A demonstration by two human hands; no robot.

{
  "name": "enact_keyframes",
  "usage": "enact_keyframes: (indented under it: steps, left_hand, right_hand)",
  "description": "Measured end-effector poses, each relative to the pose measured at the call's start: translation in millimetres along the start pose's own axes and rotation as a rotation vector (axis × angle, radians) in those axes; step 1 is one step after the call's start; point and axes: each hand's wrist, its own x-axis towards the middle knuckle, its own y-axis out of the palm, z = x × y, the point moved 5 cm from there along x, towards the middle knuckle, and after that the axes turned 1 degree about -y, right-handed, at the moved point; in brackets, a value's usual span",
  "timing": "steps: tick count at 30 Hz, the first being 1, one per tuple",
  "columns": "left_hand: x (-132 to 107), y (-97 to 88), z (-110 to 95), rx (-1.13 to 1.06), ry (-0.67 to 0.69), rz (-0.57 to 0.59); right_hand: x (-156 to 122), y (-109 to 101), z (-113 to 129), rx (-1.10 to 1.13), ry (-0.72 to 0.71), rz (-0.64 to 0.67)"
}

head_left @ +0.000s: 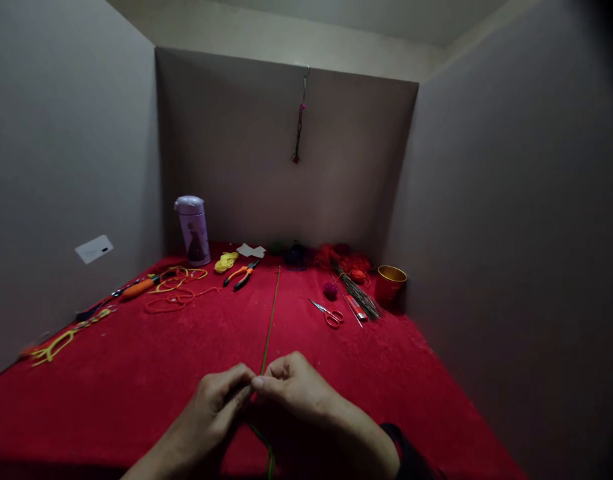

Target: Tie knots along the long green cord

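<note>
- Two hands, the left hand [216,405] and right hand [304,393], meet low over the red worktop [386,373].
- Their fingers are pinched closed, tip to tip, around a green cord [271,319].
- Beyond them, this cord stretches straight across the cloth; below, it trails loosely nearer.
- Pliers [247,271] lie left of it, scissors [328,312] to its right.

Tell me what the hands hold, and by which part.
The left hand and right hand pinch a green cord partway along its length, where the hands meet.
</note>
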Motion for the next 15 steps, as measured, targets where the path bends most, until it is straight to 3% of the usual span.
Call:
enact_keyframes:
  steps: [7, 12, 15]
  left_hand:
    - [-1.7, -0.8, -4.9, -0.058, 0.007, -0.070]
    - [-1.7, -1.3, -0.9, -0.136, 0.042, -0.106]
    - [-1.6, -3.0, 1.2, -0.177, 0.055, -0.144]
  right_hand:
    - [-0.4, 1.8, -1.1, -0.133, -0.035, -0.029]
    - [-2.4, 5.1, -1.8, -0.040, -0.090, 0.028]
    - [-9.8, 5.3, 2.3, -0.038, -0.153, -0.040]
